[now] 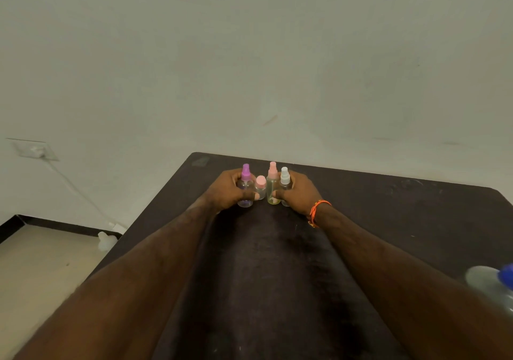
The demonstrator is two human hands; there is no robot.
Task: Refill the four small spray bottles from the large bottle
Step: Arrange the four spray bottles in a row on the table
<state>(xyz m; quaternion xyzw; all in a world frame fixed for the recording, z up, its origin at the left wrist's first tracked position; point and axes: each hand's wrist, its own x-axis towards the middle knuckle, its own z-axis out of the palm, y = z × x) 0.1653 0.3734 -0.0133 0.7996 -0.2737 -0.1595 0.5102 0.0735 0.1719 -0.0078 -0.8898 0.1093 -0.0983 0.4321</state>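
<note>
On the dark table (388,207), the large blue-capped bottle (494,284) waits well apart at the near right. Left hand (224,193) clasps the purple-topped spray bottle (245,190), right hand (298,193) the white-topped one (285,186), bracketing all four, still capped; uncapping probably comes next

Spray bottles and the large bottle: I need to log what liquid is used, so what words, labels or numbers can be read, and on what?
None can be read.
Four small spray bottles: clear bodies, no label visible.
Large bottle: blurred at the frame edge, no print legible.
Table and wall: no writing.
</note>
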